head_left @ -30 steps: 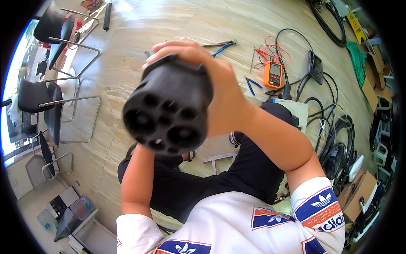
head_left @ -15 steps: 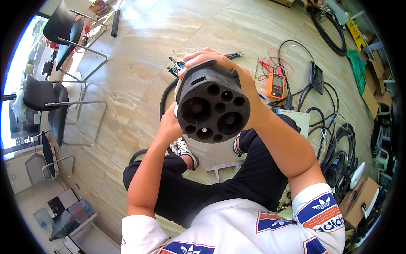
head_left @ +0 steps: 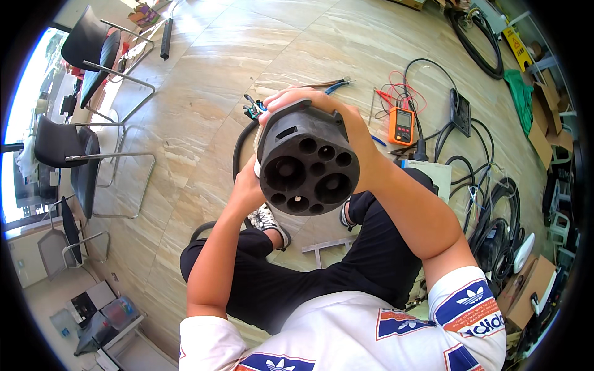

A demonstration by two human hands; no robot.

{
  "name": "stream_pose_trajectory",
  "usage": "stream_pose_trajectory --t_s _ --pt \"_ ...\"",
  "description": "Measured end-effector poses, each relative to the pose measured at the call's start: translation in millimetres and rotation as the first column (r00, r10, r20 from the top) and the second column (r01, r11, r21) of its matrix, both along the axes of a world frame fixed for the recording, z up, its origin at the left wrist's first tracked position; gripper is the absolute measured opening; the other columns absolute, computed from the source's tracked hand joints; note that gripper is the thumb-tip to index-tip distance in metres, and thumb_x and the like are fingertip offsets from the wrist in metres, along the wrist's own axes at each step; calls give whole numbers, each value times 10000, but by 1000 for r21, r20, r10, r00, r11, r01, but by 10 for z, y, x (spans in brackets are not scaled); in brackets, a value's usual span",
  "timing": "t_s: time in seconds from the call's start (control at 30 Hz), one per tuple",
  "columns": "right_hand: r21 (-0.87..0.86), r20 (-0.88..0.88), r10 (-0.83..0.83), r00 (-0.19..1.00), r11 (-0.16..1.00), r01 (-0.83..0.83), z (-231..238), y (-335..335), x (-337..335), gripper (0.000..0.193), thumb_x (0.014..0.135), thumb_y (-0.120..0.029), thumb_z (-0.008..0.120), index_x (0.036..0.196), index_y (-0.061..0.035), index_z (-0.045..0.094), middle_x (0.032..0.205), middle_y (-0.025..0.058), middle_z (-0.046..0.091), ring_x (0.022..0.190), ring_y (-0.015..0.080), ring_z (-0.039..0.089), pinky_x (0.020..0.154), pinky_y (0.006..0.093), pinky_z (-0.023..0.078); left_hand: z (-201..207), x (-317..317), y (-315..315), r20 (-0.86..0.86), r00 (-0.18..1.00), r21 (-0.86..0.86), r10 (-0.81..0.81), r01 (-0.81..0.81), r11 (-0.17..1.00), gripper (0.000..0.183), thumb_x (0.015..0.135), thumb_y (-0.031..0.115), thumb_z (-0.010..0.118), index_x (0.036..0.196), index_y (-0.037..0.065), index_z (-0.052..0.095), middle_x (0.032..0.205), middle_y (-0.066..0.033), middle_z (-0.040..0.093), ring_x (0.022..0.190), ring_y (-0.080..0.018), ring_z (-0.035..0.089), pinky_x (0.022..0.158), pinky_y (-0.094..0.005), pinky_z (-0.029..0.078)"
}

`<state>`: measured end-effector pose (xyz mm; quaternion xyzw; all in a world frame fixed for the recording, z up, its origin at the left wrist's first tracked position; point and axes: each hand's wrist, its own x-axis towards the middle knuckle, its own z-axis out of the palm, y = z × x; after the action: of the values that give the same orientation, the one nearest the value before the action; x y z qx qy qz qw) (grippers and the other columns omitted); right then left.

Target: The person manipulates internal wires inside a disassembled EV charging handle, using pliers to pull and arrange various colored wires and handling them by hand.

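In front of me I hold up a black EV charging plug [head_left: 309, 176], its round face toward me. Two large sockets and several smaller round ones are set into that face, and one lower socket shows a light metal tip. My right hand [head_left: 356, 133] wraps over the plug's top and right side, fingers reaching across to the left. At the left side, my left hand [head_left: 247, 185] is closed on the plug's body; most of its fingers are hidden behind it. Beyond the plug, loose coloured wire ends [head_left: 252, 108] poke out near a black cable [head_left: 238, 151].
An orange multimeter [head_left: 401, 125] with red leads lies on the tiled floor, near blue-handled pliers [head_left: 337, 85] and a black-framed device [head_left: 460, 112]. Coiled black cables [head_left: 504, 210] and cardboard boxes [head_left: 531, 290] are at right. Black chairs [head_left: 68, 142] stand at left.
The plug has dropped slightly toward me, its face tilting a little. Both hands keep hold of it, and more of the pliers beyond shows.
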<state>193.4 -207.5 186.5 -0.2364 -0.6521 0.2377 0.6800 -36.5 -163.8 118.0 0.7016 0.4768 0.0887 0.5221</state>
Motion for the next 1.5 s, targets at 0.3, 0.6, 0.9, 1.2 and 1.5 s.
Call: stream_pose_trajectory --t_s 0.3,0.6,0.9,1.2,1.5 --pt "-68 95 -24 995 997 31 94 -48 42 946 558 -206 1015 1339 -26 513 1317 164 649 1143 272 676 992 387 551 -124 -85 6 195 978 -43 74 -67 997 680 813 218 836 1419 68 568 1251 -193 712 1180 -255 671 998 -361 493" --pt "-97 64 -6 998 995 12 106 -60 15 896 566 -198 1004 1315 -31 543 1296 150 663 1129 263 681 990 378 549 -86 -88 5 198 979 -28 51 -47 999 696 821 214 831 1444 78 551 1288 -186 697 1212 -255 653 1017 -359 482" --pt "-86 29 -18 999 996 21 64 -51 8 890 568 -196 997 1326 -34 560 1280 128 674 1126 259 677 989 375 542 -14 -29 39 9 997 20 -74 74 997 631 837 201 807 1405 66 568 1280 -186 693 1201 -268 658 1008 -358 488" --pt "-142 16 -18 1000 990 20 87 -77 -9 834 559 -183 991 1279 -33 598 1271 111 679 1125 237 678 999 361 537 -101 -48 36 -3 999 26 -37 37 999 615 837 201 807 1387 54 575 1259 -181 697 1168 -245 658 1003 -353 489" --pt "-155 28 30 999 988 -26 99 -93 27 858 556 -176 996 1302 -44 592 1305 119 662 1137 243 684 999 365 544 -75 -62 -9 173 983 14 57 -60 998 570 807 207 852 1297 46 611 1173 -179 730 1106 -237 689 956 -363 514"
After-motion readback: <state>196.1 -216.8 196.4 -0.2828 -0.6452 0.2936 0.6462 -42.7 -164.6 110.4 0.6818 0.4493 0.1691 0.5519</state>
